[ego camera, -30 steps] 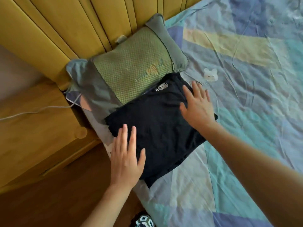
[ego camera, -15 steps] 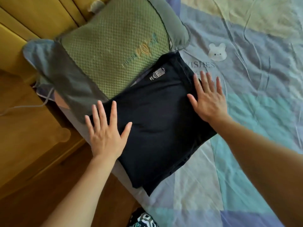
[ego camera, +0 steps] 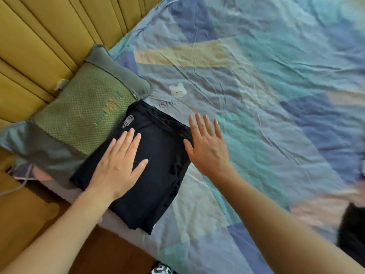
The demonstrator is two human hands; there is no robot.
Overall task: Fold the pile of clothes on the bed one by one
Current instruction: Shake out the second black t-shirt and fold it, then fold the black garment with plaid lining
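Note:
A folded black garment [ego camera: 156,175] lies near the bed's left edge, its printed neck label facing up by the pillow. My left hand [ego camera: 118,163] rests flat on the garment's left half with fingers straight. My right hand [ego camera: 207,147] is flat too, its thumb on the garment's right edge and its fingers over the sheet. A dark piece of clothing [ego camera: 353,230], blurred, shows at the right edge of the view.
A green and grey pillow [ego camera: 83,115] lies against the yellow padded headboard [ego camera: 39,40]. The patchwork blue, teal and yellow sheet [ego camera: 256,115] covers the bed. A wooden nightstand [ego camera: 17,210] with a white cable stands left of the bed.
My left hand has slid from the garment's left edge onto its middle. My right hand has moved off toward the garment's right edge. The view has swung right, showing more bed.

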